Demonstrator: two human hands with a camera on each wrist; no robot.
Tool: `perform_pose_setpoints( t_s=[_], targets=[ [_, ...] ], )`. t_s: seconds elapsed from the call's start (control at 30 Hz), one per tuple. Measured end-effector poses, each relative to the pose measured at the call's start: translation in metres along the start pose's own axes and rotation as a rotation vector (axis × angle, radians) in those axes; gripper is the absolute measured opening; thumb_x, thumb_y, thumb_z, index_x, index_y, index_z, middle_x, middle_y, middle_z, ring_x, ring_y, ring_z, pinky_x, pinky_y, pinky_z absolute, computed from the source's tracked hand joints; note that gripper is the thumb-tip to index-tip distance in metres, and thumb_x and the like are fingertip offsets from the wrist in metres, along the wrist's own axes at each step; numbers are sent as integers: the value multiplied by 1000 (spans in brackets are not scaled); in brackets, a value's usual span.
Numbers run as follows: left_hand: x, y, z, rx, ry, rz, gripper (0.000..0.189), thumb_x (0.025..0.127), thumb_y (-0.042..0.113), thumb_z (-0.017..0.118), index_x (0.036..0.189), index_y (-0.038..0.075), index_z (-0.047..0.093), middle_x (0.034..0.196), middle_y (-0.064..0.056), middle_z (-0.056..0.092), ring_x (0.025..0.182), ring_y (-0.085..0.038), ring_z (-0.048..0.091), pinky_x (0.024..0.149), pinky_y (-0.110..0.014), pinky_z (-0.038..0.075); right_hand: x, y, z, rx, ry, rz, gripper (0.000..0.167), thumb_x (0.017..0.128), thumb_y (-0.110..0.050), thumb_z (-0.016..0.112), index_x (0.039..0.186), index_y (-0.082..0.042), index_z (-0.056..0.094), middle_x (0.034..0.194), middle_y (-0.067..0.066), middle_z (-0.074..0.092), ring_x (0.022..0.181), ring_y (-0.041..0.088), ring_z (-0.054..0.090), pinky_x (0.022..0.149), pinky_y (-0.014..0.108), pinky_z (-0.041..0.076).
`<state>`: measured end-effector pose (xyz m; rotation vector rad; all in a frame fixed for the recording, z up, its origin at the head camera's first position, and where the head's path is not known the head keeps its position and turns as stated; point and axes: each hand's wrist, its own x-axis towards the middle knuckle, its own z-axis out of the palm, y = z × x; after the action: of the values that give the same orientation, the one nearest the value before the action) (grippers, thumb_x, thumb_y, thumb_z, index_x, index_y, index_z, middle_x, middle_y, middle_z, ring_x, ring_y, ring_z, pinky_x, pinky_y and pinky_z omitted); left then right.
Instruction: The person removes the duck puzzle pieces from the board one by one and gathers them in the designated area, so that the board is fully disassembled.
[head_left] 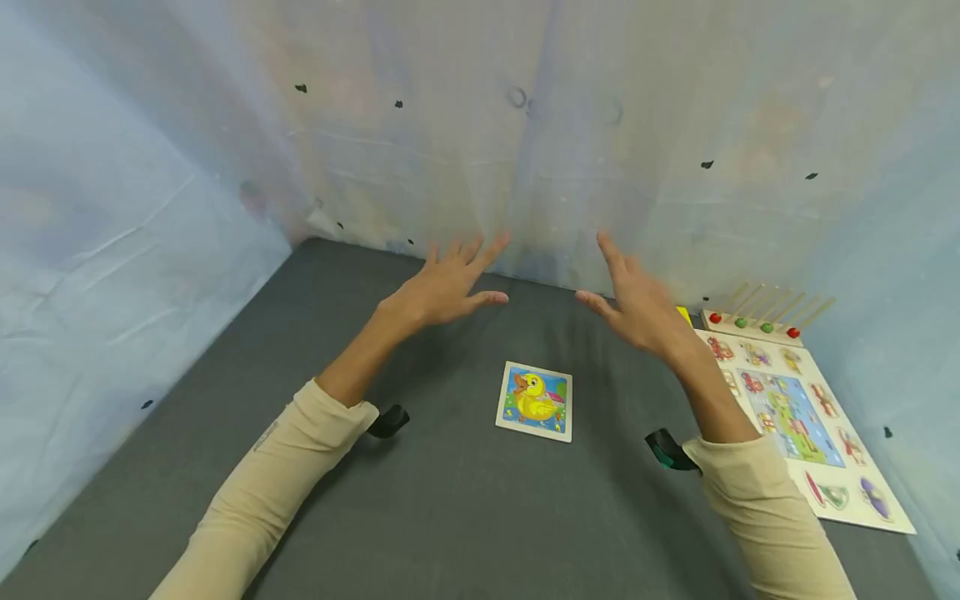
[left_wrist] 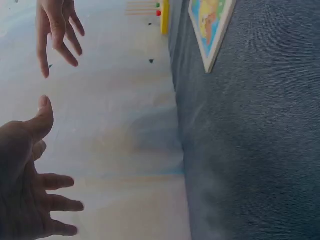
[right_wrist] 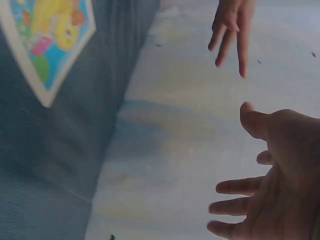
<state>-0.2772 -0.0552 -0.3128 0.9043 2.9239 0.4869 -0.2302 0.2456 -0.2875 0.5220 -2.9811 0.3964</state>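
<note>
A small square duck puzzle (head_left: 534, 402) in a pale wooden frame lies flat on the dark grey table (head_left: 465, 517). Above the table, beyond the puzzle and to its left, my left hand (head_left: 442, 287) is held with fingers spread and nothing in it. My right hand (head_left: 637, 304) mirrors it on the other side, fingers extended and thumb pointing inward. Both wrist views show bare palms, the left hand (left_wrist: 30, 175) and the right hand (right_wrist: 280, 175) apart from each other. The puzzle's corner also appears in the left wrist view and the right wrist view.
On the right lies a larger picture board (head_left: 795, 417) with several vehicle and toy images. Behind it stands a wooden base with upright sticks (head_left: 757, 325) and red and green beads. A yellow piece (head_left: 684, 315) peeks out behind my right hand. Pale cloth walls (head_left: 480, 150) enclose the table.
</note>
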Motion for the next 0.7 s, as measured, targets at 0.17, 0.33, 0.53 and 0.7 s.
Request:
perform_pose_setpoints(
  t_s=[0.17,0.33,0.53,0.7],
  targets=[
    [-1,3,16,-28,-130,21,82,105,60,51,169,24,15,177,-16,6,163,-43,13,127,-71,16,-10,-7,25,9,-80,-55,79,107,-36,60,168,-10,16,165,29,36,146,53,44,115,70,39],
    [-4,5,31,-68,-271,55,76,105,59,52,164,16,33,175,-12,24,160,-41,28,127,-62,27,-22,-16,60,-28,-131,-149,68,104,-33,65,162,-10,36,154,27,52,133,51,57,106,67,48],
    [-6,8,48,-40,-372,126,78,104,56,55,164,11,33,170,-12,35,155,-36,40,125,-55,35,-28,-25,96,-37,-140,-282,58,100,-27,71,151,-6,52,141,22,62,120,43,66,96,63,55],
    [-10,13,62,20,-426,167,79,102,54,60,163,9,35,173,-17,28,156,-41,37,124,-57,35,-30,-31,109,-10,-95,-372,41,96,-23,77,130,-2,70,127,18,67,109,38,66,88,56,57]
  ],
)
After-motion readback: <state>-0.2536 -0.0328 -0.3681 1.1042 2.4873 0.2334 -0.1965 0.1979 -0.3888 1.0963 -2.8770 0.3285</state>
